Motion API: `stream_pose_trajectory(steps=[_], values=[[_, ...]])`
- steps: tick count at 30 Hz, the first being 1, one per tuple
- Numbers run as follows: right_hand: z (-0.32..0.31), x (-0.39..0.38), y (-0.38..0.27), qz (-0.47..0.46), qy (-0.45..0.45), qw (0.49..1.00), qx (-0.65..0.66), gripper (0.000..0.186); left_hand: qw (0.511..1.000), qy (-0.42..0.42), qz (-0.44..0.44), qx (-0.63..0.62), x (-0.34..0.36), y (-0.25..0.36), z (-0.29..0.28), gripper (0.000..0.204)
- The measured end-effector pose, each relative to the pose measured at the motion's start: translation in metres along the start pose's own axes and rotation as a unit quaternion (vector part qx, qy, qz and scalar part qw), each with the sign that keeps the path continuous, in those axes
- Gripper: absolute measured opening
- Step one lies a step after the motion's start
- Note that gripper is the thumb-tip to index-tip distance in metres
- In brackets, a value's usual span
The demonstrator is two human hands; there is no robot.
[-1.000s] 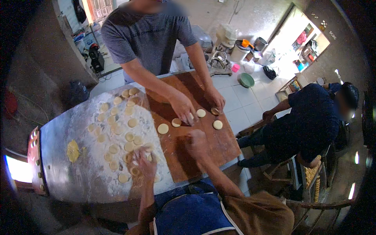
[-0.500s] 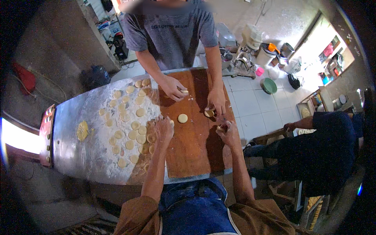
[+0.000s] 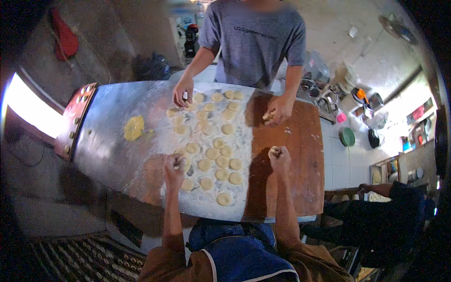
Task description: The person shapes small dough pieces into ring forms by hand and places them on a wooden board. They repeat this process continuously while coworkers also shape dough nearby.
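Flat, pale dough rounds (image 3: 212, 153) lie scattered over the floured part of the metal table. At the left edge of this group is my left hand (image 3: 174, 165), its fingers curled together beside a dough round. What they pinch, if anything, is hard to make out. Over the brown board (image 3: 300, 183), my right hand (image 3: 280, 160) is closed on a small dough piece (image 3: 274, 151), pale between thumb and fingers. Across the table, a co-worker's hand (image 3: 184, 94) reaches to a round at the far left of the group. Their other hand (image 3: 281, 110) holds dough (image 3: 268, 116) above the board.
A yellow lump of soft dough or fat (image 3: 134, 128) sits on the metal surface (image 3: 105, 141) to the left. A reddish panel with knobs (image 3: 75, 121) stands at the left end. Another person (image 3: 394, 221) is at the right. A green basin (image 3: 346, 136) rests on the tiled floor.
My view has swung left. My left hand has moved left across the dough rounds, and my right hand left over the board. The co-worker's hand went to the rounds; the lone round left the board.
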State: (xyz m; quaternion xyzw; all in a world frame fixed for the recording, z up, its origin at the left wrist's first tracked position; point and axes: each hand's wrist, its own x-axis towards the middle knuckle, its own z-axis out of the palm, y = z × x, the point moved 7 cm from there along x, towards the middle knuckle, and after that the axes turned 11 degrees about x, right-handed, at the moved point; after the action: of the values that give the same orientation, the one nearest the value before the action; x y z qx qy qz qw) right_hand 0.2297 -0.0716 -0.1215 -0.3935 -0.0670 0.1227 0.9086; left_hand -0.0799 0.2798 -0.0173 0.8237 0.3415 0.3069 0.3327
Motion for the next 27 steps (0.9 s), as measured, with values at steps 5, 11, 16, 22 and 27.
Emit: stream_pose_trajectory(steps=[5,11,16,22,27], values=[[0.118,-0.033,0.015,0.040,-0.117,0.964,-0.236,0.018,0.995,0.051,-0.067,-0.057,0.050,-0.121,-0.034,0.020],[0.252,-0.049,0.104,0.029,-0.237,0.862,-0.447,0.021,0.970,0.030,0.061,0.232,0.061,-0.084,-0.031,0.031],[0.270,-0.053,0.119,-0.098,-0.256,0.762,-0.587,0.024,0.968,0.081,0.030,0.236,0.044,-0.091,-0.074,0.032],[0.293,-0.033,0.141,-0.129,-0.201,0.847,-0.475,0.027,0.993,0.093,-0.067,0.024,0.035,-0.084,-0.084,0.027],[0.272,-0.034,0.162,-0.011,-0.118,0.744,-0.658,0.063,0.986,0.043,0.114,0.110,0.033,-0.026,-0.055,0.026]])
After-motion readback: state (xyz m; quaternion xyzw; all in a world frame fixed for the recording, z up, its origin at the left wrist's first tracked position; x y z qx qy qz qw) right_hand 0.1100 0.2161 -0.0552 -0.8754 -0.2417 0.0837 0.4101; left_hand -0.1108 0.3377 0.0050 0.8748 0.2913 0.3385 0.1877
